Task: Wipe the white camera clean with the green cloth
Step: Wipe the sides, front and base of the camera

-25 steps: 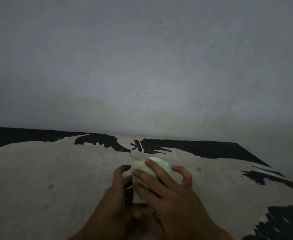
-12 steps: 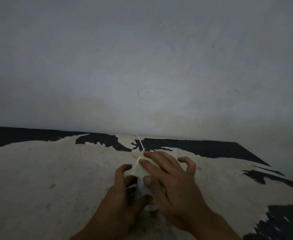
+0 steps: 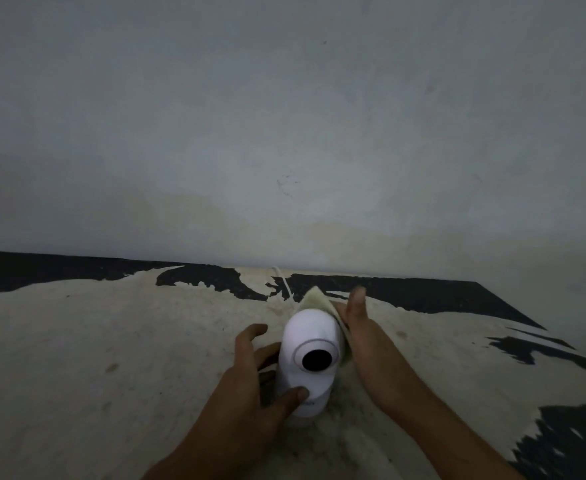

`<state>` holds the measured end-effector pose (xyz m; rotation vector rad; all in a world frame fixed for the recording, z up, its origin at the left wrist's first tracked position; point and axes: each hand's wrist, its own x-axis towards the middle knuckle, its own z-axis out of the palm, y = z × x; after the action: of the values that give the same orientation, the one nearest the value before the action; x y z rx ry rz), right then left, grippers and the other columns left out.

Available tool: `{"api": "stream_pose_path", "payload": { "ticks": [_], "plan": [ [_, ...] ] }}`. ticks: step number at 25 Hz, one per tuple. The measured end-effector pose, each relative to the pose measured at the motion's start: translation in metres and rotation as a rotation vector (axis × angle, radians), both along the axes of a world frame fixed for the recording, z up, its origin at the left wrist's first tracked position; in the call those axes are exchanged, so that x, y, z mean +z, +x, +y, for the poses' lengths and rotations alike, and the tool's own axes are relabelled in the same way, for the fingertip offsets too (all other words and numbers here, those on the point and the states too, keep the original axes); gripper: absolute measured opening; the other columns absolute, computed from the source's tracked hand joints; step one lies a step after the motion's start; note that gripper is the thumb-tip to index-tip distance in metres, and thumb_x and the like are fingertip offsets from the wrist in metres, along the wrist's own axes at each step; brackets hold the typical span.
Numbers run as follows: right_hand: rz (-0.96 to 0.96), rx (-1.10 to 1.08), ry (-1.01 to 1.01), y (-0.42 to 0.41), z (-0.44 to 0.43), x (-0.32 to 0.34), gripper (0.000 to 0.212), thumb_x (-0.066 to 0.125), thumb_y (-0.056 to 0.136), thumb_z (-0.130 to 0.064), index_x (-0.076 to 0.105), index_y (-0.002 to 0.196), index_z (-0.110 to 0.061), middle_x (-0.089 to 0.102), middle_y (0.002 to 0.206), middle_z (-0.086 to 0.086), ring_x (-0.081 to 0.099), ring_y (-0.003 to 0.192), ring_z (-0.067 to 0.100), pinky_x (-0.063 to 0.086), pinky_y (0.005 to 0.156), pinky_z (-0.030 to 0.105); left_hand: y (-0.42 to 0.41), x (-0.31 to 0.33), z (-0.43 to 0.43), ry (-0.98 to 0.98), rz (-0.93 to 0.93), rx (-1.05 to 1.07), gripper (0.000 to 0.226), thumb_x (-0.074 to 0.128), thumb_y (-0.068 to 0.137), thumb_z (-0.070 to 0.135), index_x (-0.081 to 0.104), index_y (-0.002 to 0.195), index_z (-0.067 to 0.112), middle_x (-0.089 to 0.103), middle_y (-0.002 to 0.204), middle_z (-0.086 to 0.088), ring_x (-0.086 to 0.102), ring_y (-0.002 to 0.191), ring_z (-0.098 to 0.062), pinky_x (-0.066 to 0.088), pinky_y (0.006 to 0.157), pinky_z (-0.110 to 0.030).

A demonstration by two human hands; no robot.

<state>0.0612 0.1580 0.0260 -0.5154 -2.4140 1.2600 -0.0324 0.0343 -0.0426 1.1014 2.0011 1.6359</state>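
- The counter (image 3: 111, 341) was pale with black worn patches along its far edge and right side; a grey wall (image 3: 284, 133) stood directly behind it.
- The left hand (image 3: 250, 386) formed a loose, part-open grip at the left side of the white camera (image 3: 310, 362): its thumb (image 3: 293, 396) lay on the lower front of the body, the fingers curled beside it.
- The white camera stood upright near the centre of the counter, its dark lens (image 3: 316, 360) facing the viewer; a thin white cable (image 3: 284, 284) ran from behind it toward the wall.
- The green cloth (image 3: 317, 299) was pressed against the camera's right side, its corner showing above the top.
- The right hand (image 3: 367, 344) lay flat, fingers extended and together, holding the cloth to the camera.
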Motion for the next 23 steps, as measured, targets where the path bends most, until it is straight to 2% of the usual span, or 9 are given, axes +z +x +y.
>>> {"api": "stream_pose_path", "payload": {
  "ticks": [2, 4, 5, 8, 10, 14, 18, 21, 23],
  "plan": [
    [0.028, 0.093, 0.276, -0.001, -0.005, 0.006, 0.072, 0.001, 0.085, -0.074, 0.061, 0.104, -0.040, 0.061, 0.109, -0.020, 0.051, 0.102, -0.014, 0.034, 0.092, 0.010, 0.000, 0.001, 0.001, 0.004, -0.013, 0.013, 0.088, 0.075, 0.065, 0.035, 0.011, 0.125, 0.040, 0.048, 0.136, 0.006, 0.052, 0.115, -0.010, 0.044, 0.099, -0.033],
    [-0.008, 0.196, 0.715, -0.003, -0.012, 0.008, 0.074, -0.001, 0.087, -0.069, 0.060, 0.111, -0.035, 0.057, 0.119, -0.016, 0.042, 0.114, -0.004, 0.021, 0.102, 0.028, -0.001, 0.001, 0.003, -0.001, -0.031, 0.028, 0.095, 0.078, 0.066, 0.024, 0.012, 0.133, 0.032, 0.048, 0.134, 0.008, 0.056, 0.108, -0.006, 0.048, 0.095, -0.032],
    [-0.062, 0.234, 0.885, -0.003, -0.018, 0.009, 0.076, -0.002, 0.086, -0.069, 0.060, 0.111, -0.034, 0.056, 0.122, -0.016, 0.038, 0.118, 0.001, 0.015, 0.103, 0.034, -0.002, 0.000, 0.005, -0.003, -0.029, 0.031, 0.096, 0.078, 0.066, 0.019, 0.012, 0.135, 0.029, 0.047, 0.131, 0.014, 0.057, 0.098, 0.001, 0.051, 0.088, -0.025],
    [-0.146, 0.295, 1.087, -0.001, -0.023, 0.011, 0.070, 0.007, 0.089, -0.068, 0.064, 0.109, -0.032, 0.058, 0.120, -0.012, 0.037, 0.122, 0.009, 0.008, 0.103, 0.043, -0.004, -0.001, 0.006, -0.023, -0.022, 0.033, 0.100, 0.079, 0.065, 0.020, 0.006, 0.133, 0.036, 0.046, 0.115, 0.021, 0.055, 0.090, 0.003, 0.048, 0.069, -0.013],
    [-0.114, 0.261, 1.103, 0.001, -0.019, 0.012, 0.064, 0.010, 0.091, -0.066, 0.063, 0.111, -0.034, 0.058, 0.122, -0.014, 0.039, 0.122, 0.008, 0.009, 0.103, 0.044, -0.003, -0.002, 0.005, -0.001, -0.025, 0.001, 0.096, 0.077, 0.067, 0.018, 0.006, 0.127, 0.041, 0.049, 0.105, 0.024, 0.057, 0.091, 0.003, 0.050, 0.071, -0.013],
    [-0.126, 0.173, 1.049, 0.005, -0.018, 0.010, 0.073, 0.000, 0.087, -0.069, 0.055, 0.122, -0.036, 0.050, 0.136, -0.011, 0.037, 0.129, 0.012, 0.010, 0.105, 0.048, -0.002, -0.002, 0.004, 0.034, -0.031, 0.017, 0.087, 0.075, 0.069, 0.017, 0.010, 0.121, 0.042, 0.050, 0.103, 0.027, 0.057, 0.086, 0.006, 0.052, 0.075, -0.014],
    [-0.175, 0.199, 1.150, 0.009, -0.022, 0.001, 0.067, 0.006, 0.090, -0.069, 0.053, 0.124, -0.035, 0.045, 0.143, -0.010, 0.029, 0.136, 0.015, 0.007, 0.106, 0.048, -0.003, 0.000, 0.004, 0.014, -0.087, 0.012, 0.092, 0.074, 0.069, 0.020, 0.010, 0.133, 0.034, 0.053, 0.126, 0.006, 0.056, 0.097, -0.005, 0.051, 0.080, -0.018],
    [-0.092, 0.105, 0.961, 0.015, -0.013, 0.001, 0.068, -0.001, 0.088, -0.070, 0.035, 0.138, -0.042, 0.033, 0.149, -0.015, 0.024, 0.136, 0.005, 0.014, 0.108, 0.047, 0.001, 0.001, 0.003, 0.041, -0.045, 0.024, 0.087, 0.073, 0.069, 0.030, 0.012, 0.130, 0.034, 0.054, 0.131, 0.002, 0.056, 0.110, -0.012, 0.052, 0.091, -0.031],
    [-0.044, 0.054, 0.711, 0.018, -0.014, -0.009, 0.068, -0.005, 0.079, -0.079, 0.015, 0.139, -0.053, 0.019, 0.150, -0.026, 0.021, 0.134, -0.001, 0.014, 0.111, 0.035, 0.003, 0.002, 0.002, 0.024, -0.019, 0.017, 0.090, 0.075, 0.067, 0.033, 0.011, 0.129, 0.038, 0.052, 0.133, 0.005, 0.053, 0.117, -0.013, 0.045, 0.100, -0.042]
  ]
}}
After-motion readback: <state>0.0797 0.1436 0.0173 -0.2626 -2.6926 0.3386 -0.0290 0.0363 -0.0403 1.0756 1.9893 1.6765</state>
